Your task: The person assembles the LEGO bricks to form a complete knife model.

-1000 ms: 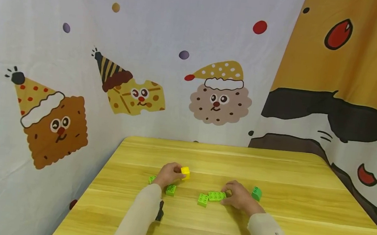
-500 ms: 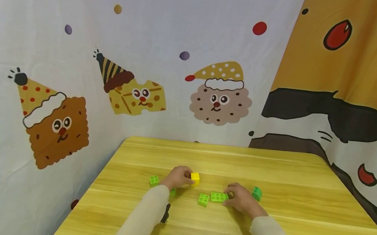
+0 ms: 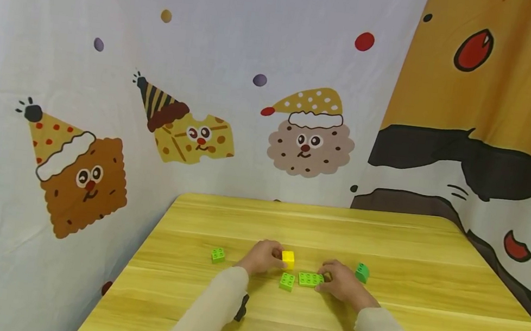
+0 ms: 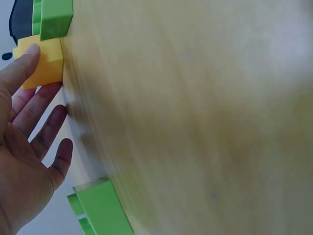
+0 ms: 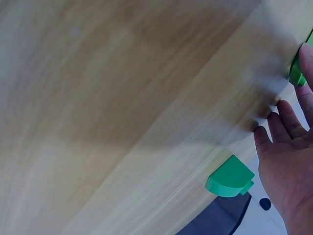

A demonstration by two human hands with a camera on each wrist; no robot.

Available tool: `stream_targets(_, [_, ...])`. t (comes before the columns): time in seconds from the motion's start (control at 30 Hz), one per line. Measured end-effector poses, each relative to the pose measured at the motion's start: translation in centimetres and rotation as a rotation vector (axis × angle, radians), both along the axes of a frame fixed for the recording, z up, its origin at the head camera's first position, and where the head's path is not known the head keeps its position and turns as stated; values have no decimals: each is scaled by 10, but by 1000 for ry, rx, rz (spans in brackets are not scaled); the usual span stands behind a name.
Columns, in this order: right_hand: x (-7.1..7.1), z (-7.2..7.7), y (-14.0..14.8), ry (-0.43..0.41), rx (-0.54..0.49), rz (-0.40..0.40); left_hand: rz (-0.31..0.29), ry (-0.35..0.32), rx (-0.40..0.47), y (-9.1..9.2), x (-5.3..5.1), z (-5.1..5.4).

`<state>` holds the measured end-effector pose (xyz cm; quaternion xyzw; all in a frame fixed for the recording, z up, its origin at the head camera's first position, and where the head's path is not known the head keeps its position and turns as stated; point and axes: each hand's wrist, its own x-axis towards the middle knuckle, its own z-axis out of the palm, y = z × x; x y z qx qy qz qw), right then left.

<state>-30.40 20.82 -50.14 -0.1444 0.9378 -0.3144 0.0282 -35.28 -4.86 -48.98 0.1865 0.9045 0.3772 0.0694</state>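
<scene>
My left hand (image 3: pixel 264 256) pinches a yellow building brick (image 3: pixel 287 259) between thumb and fingers, just behind a small lime-green brick (image 3: pixel 287 281). In the left wrist view the thumb lies on the side of the yellow brick (image 4: pixel 46 63), with the other fingers spread out below. Whether that brick touches the table cannot be told. My right hand (image 3: pixel 342 281) holds the right end of a longer lime-green brick (image 3: pixel 310 280), which lies flat beside the small one. In the right wrist view, only a bit of this brick (image 5: pixel 296 72) shows by the thumb.
A darker green brick with a rounded side (image 3: pixel 362 272) lies right of my right hand. Another small lime-green brick (image 3: pixel 218 255) is at the left. One green brick (image 4: pixel 102 208) shows low in the left wrist view. The wooden table (image 3: pixel 317 226) meets a printed cloth behind.
My left hand has carried the yellow brick rightward, closer to the right hand. The longer lime brick has shifted slightly right with my right hand. A small lime brick is now hidden behind the left arm.
</scene>
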Motion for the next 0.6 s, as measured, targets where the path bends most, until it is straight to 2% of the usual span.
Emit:
stream_targets(0.23, [0, 2, 4, -55, -78, -48, -24, 26, 13, 4, 6, -4])
stream_targets(0.33, [1, 6, 4, -48, -94, -64, -43, 19, 29, 6, 10, -4])
stream_targets(0.5, [1, 15, 4, -26, -119, -68, -39, -23, 69, 10, 18, -3])
stream_targets(0.6, [-1, 18, 3, -21, -113, -76, -47, -25, 84, 12, 21, -3])
